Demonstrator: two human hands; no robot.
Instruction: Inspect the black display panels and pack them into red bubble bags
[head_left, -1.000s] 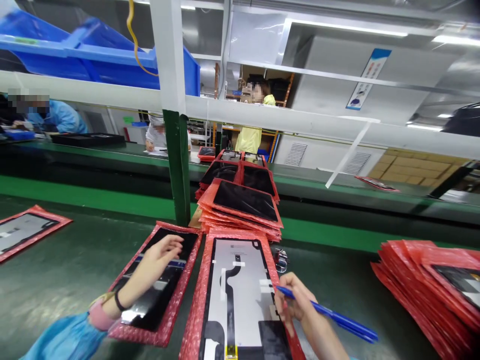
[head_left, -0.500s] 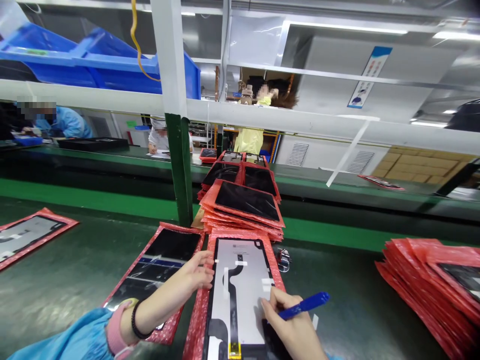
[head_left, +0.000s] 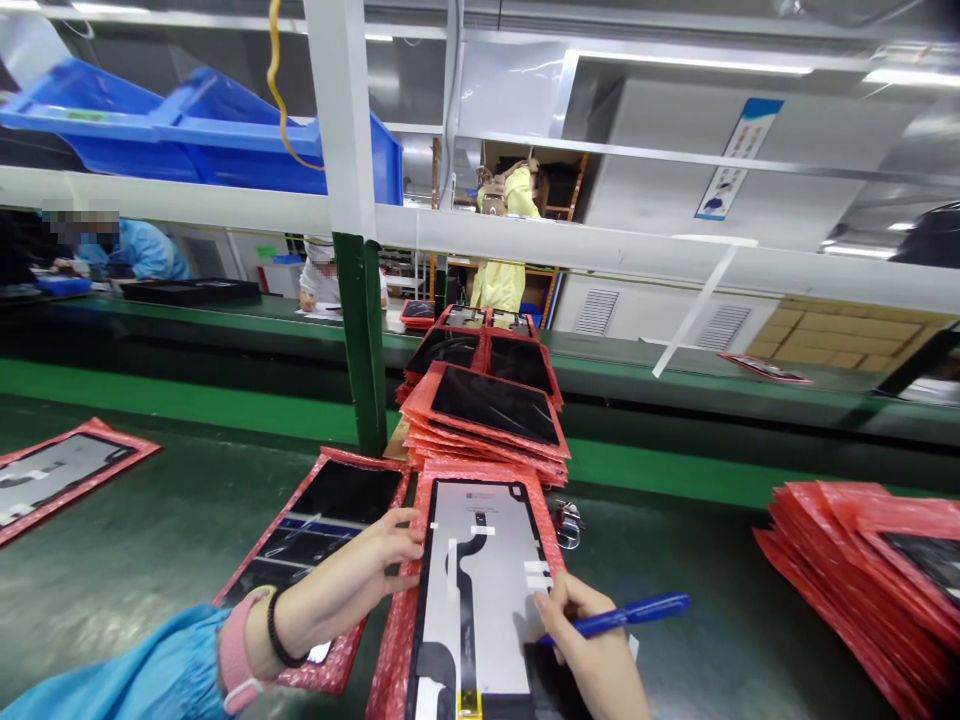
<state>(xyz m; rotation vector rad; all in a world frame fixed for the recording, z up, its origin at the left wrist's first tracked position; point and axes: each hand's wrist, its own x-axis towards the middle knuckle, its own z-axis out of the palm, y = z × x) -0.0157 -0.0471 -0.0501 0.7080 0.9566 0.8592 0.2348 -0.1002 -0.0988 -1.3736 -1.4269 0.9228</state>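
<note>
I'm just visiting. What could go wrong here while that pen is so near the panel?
The right hand holds a blue pen with its tip close to the silver-backed panel; a slip might scratch or mark it. The black band on the left wrist is over the dark panel and could brush it. The red-sleeved stack beyond looks uneven, so a bump might shift it.

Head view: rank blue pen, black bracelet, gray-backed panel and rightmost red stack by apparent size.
Largest: gray-backed panel and rightmost red stack, too alike to rank
Then: blue pen
Smallest: black bracelet
</note>
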